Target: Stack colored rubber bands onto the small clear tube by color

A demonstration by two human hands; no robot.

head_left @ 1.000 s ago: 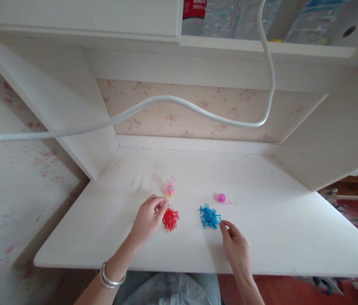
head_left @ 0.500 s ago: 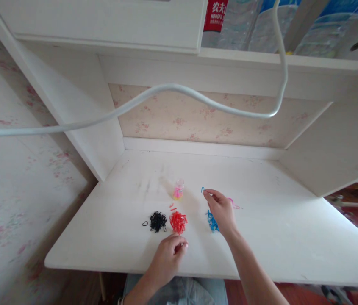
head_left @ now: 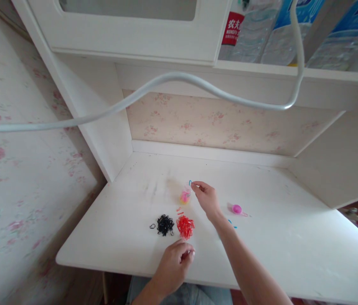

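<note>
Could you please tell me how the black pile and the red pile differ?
Colour: the black pile is dark; the red pile is bright.
Place: the black pile lies left of the red pile.
Strays: the black pile has a loose loop on its left; the red pile has reddish pieces beyond it, towards the bottle.
Both are heaps on the white desk.

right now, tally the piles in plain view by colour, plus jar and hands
Black pile: 1
Red pile: 1
Jar: 1
Left hand and right hand: 2
Total: 5
Blue bits show beside the right forearm; any more behind it are hidden, so uncounted.
</note>
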